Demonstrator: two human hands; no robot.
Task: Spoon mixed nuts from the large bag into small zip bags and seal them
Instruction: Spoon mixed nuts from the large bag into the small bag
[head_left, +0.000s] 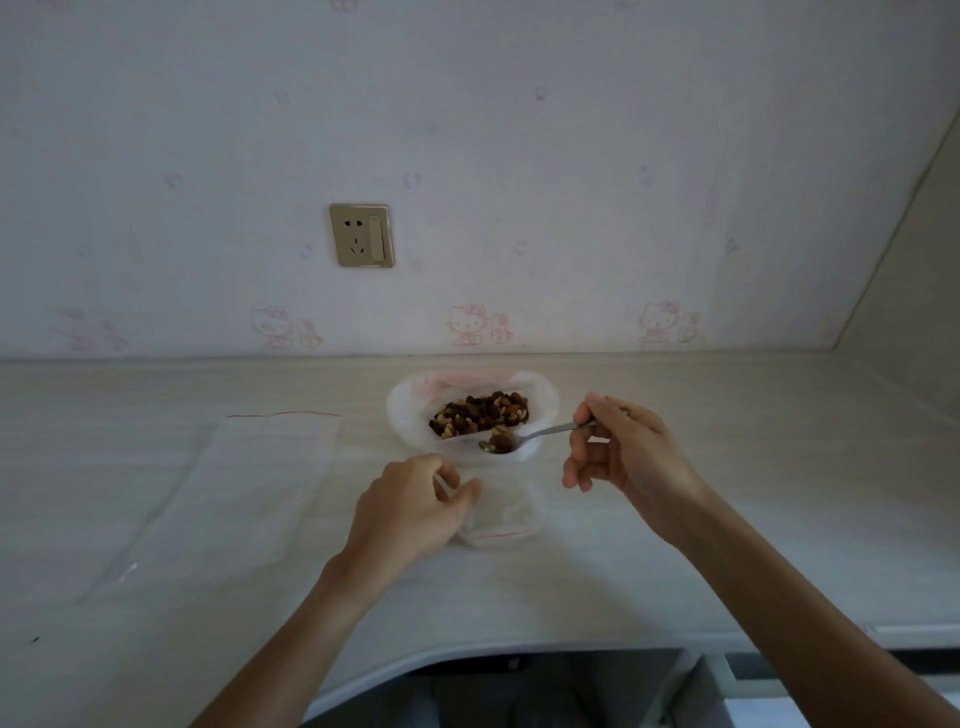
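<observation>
Right grip: the right hand (618, 449) pinches the thin handle of a small metal spoon (524, 437) between thumb and curled fingers; the bowl is loaded with a few nuts and sits at the near rim of the large bag.
Left grip: the left hand (415, 506) has thumb and fingers curled on the mouth of a small clear zip bag with a red seal strip (501, 519); a fold of plastic shows between thumb and forefinger; whether the mouth is held open wide I cannot tell.
Supply: the large white plastic bag, rolled open (410, 421), stands near the wall on the pale wood-grain counter (727, 519); dark and tan mixed nuts (483, 413) lie heaped inside.
Small bag position: it lies flat just in front of the large bag, below the spoon; it looks empty or nearly so.
Spare stock: flat clear zip bags (260, 478) lie to the left, apart from the work.
Stage, judged: a spoonful lifted, transfer not yet made; sealing not begun.
Risk: nuts may roll off the shallow spoon in crossing the rim; cause, any tilt.
Risk: the limp mouth may collapse; cause, a one-sided pinch; nuts would scatter on the counter.
</observation>
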